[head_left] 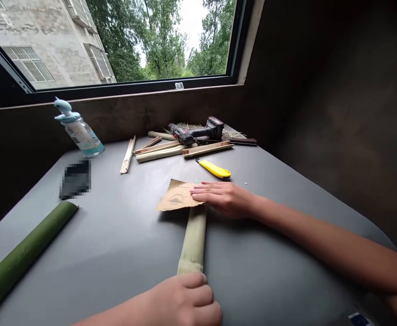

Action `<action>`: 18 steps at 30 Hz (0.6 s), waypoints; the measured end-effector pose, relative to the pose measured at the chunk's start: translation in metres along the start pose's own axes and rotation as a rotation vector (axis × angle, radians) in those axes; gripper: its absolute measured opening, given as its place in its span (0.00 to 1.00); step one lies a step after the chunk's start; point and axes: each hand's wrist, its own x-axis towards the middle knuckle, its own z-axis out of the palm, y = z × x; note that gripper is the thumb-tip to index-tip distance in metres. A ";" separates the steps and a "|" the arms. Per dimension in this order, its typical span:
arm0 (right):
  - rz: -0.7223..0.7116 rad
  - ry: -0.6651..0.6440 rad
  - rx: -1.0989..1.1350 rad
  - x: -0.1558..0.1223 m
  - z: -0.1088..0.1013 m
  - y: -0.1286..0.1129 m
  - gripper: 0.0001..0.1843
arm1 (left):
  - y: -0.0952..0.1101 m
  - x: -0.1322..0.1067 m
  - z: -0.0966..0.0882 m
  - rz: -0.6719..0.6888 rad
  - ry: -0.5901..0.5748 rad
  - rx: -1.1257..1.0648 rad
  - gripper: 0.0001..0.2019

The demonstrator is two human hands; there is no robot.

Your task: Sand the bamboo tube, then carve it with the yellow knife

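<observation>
A pale split bamboo piece [194,240] lies lengthwise on the grey table in front of me. My left hand [185,301] is closed around its near end, at the bottom edge of the view. Across its far part rests a tan sheet of sandpaper [176,197], printed side up, with its left corner sticking out past the bamboo. My right hand [222,197] holds the sandpaper down on the bamboo, fingers stretched over the sheet. The thumb is hidden. Just beyond that hand lies a yellow utility knife [215,169].
A green bamboo length [25,253] lies at the left, below a blurred dark patch [76,179]. A clear bottle with a blue lid [83,136] stands at the back left. Towards the window, a cordless drill [198,131] rests among several bamboo strips [161,153].
</observation>
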 end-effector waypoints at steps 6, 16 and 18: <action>0.047 0.084 0.045 0.018 -0.006 -0.017 0.14 | 0.002 0.002 -0.002 0.048 0.045 0.127 0.15; 0.255 0.103 0.212 0.034 0.002 -0.025 0.23 | 0.000 0.001 0.004 0.028 0.033 0.131 0.20; 0.218 0.158 0.207 0.027 0.004 -0.036 0.22 | -0.002 0.000 0.006 0.020 0.009 0.127 0.20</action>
